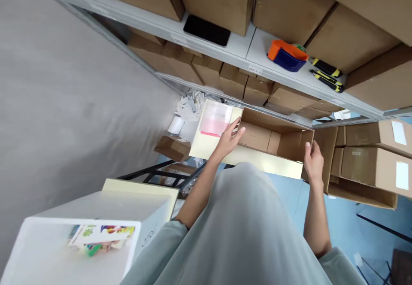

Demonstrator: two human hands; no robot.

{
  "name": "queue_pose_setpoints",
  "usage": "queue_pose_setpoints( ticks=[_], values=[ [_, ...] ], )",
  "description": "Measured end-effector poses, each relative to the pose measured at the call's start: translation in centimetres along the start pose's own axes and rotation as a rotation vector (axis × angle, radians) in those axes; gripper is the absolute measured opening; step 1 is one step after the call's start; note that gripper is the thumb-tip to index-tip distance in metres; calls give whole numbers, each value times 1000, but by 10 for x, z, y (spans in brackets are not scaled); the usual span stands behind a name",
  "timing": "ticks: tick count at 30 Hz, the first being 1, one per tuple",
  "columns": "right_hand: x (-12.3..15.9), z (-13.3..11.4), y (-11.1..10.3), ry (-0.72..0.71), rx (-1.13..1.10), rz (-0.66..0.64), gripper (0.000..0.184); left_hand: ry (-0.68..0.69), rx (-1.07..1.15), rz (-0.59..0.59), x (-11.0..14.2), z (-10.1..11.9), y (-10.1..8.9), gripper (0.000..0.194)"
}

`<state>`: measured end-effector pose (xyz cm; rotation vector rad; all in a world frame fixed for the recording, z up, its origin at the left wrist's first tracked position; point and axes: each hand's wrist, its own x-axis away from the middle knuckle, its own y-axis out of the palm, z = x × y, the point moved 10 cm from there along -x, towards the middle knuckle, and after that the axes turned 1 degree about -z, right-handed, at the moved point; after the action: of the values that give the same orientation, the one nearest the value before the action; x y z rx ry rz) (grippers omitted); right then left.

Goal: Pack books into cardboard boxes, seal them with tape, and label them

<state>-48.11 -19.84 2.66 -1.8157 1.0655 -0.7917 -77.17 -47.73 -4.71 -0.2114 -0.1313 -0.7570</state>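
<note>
An open-topped cardboard box with a bare inside lies before me on a pale yellow tabletop. My left hand is at its left end, thumb over the inner side and fingers along the outside of the wall. At the opposite end, my right hand has the right wall between thumb and fingers. Left of the box, a clear plastic packet with a pink lower part rests on the tabletop, close to my left fingers.
Above the table, a metal shelf carries cardboard boxes, a black phone, an orange and blue tape dispenser and utility knives. Stacked boxes stand right. A white bin sits lower left beside a grey wall.
</note>
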Motion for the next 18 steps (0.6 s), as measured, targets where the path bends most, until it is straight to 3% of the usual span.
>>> queue_pose_setpoints(
  ticks=[2,4,6,8,11,13,15,18],
  values=[
    [14,-32,-23,-76,-12,158,86,-42,44,20,6,-14,-13,67],
    [40,-87,-34,-216,-46,238,76,-94,45,71,10,-37,-37,64],
    [74,-155,-17,-375,-175,121,61,-159,-2,134,13,-68,-68,61],
    [114,-222,37,-485,-380,-209,50,-229,-82,200,12,-105,-102,59],
    [165,-294,158,-448,-645,-727,49,-291,-228,287,3,-155,-151,62],
    [159,-308,239,-273,-723,-782,51,-305,-306,318,-9,-182,-175,68],
    [128,-297,315,-18,-655,-714,55,-305,-348,316,-25,-205,-188,76],
    [76,-263,389,273,-437,-521,50,-265,-378,275,-52,-229,-184,88]
  ],
)
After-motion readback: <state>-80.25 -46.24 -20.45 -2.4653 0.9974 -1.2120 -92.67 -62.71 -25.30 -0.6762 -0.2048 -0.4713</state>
